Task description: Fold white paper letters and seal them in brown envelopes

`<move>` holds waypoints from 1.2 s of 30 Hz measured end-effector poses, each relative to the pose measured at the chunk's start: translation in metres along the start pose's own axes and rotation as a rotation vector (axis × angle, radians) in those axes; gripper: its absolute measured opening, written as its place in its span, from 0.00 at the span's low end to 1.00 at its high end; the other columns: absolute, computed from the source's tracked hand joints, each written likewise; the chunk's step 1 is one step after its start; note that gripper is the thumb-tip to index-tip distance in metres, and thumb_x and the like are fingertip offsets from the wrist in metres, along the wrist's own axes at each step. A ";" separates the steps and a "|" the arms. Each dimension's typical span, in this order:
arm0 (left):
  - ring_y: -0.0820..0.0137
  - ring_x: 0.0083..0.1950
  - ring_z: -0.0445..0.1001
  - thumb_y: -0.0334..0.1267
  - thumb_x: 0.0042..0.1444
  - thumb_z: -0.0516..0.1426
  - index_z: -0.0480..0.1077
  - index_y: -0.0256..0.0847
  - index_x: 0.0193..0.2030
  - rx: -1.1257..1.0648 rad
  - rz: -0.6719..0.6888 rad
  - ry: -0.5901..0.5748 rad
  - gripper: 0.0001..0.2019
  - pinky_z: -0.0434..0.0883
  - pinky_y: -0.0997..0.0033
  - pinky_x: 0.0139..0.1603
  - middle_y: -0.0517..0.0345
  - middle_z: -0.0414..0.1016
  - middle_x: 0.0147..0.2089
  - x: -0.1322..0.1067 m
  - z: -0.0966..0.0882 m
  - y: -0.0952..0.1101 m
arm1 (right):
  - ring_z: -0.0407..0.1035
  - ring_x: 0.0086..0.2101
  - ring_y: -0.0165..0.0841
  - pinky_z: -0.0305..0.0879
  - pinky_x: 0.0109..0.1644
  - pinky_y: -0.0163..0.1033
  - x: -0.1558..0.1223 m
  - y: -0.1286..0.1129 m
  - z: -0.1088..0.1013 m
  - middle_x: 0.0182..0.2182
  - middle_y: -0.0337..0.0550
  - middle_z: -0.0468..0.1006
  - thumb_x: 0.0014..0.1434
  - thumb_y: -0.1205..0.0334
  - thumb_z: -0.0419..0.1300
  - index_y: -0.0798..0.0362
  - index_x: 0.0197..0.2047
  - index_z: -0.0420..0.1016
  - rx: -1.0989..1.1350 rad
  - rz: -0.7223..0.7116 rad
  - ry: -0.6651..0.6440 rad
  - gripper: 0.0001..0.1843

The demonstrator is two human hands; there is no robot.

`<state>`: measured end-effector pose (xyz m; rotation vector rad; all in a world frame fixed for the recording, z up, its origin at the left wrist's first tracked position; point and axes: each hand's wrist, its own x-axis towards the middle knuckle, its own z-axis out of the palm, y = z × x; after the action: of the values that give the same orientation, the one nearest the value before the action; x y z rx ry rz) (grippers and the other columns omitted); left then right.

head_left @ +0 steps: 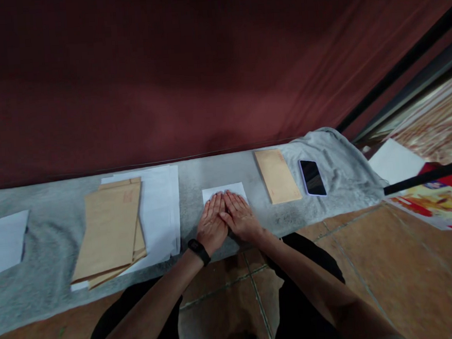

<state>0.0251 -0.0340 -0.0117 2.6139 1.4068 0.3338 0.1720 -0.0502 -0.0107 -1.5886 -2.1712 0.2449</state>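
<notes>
My left hand [211,223] and my right hand [240,216] lie flat side by side, fingers stretched out, pressing on a small white folded paper [224,189] on the grey cloth-covered table [53,238]. The paper's far edge shows beyond my fingertips; the rest is hidden under my palms. A black band sits on my left wrist. To the right lies a single brown envelope [276,176]. To the left a stack of brown envelopes [112,229] rests on white sheets [159,205].
A dark phone [312,177] lies face up right of the single envelope. Another white sheet [2,242] lies at the far left. A dark red curtain hangs behind the table. Tiled floor, a white sheet and a colourful printed sheet [441,201] are on the right.
</notes>
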 end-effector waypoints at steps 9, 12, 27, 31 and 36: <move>0.54 0.78 0.45 0.41 0.68 0.44 0.49 0.24 0.74 0.017 -0.092 0.067 0.32 0.51 0.46 0.76 0.34 0.49 0.77 -0.009 -0.009 -0.009 | 0.49 0.71 0.45 0.48 0.75 0.55 -0.010 0.017 0.003 0.72 0.59 0.53 0.73 0.48 0.48 0.63 0.75 0.50 -0.092 0.048 0.041 0.36; 0.53 0.78 0.46 0.45 0.69 0.45 0.48 0.26 0.75 0.001 -0.109 0.109 0.33 0.53 0.44 0.75 0.34 0.49 0.76 -0.013 -0.009 -0.012 | 0.49 0.71 0.47 0.50 0.74 0.58 -0.011 0.020 0.002 0.72 0.61 0.54 0.73 0.47 0.48 0.63 0.75 0.50 -0.100 0.061 0.063 0.37; 0.56 0.77 0.51 0.47 0.69 0.46 0.56 0.29 0.72 0.026 0.027 0.061 0.31 0.53 0.50 0.76 0.39 0.56 0.75 -0.023 -0.009 0.009 | 0.50 0.71 0.43 0.50 0.74 0.56 -0.002 0.016 -0.009 0.71 0.57 0.57 0.75 0.49 0.41 0.61 0.73 0.57 -0.031 0.126 0.054 0.32; 0.57 0.75 0.58 0.46 0.68 0.49 0.60 0.29 0.70 0.015 0.150 -0.042 0.29 0.53 0.51 0.76 0.38 0.63 0.71 -0.026 -0.008 0.018 | 0.52 0.70 0.34 0.48 0.75 0.48 0.011 0.007 -0.011 0.70 0.45 0.61 0.76 0.50 0.36 0.53 0.70 0.63 0.078 -0.080 -0.132 0.30; 0.55 0.74 0.59 0.48 0.67 0.52 0.63 0.31 0.69 0.002 0.132 -0.049 0.29 0.55 0.49 0.75 0.39 0.65 0.70 -0.027 -0.009 0.020 | 0.54 0.70 0.33 0.47 0.76 0.48 0.024 0.005 -0.005 0.70 0.42 0.62 0.77 0.52 0.38 0.51 0.69 0.65 0.082 -0.125 -0.200 0.28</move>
<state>0.0245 -0.0671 -0.0014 2.7039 1.2235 0.2818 0.1727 -0.0265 -0.0021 -1.4303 -2.3677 0.4652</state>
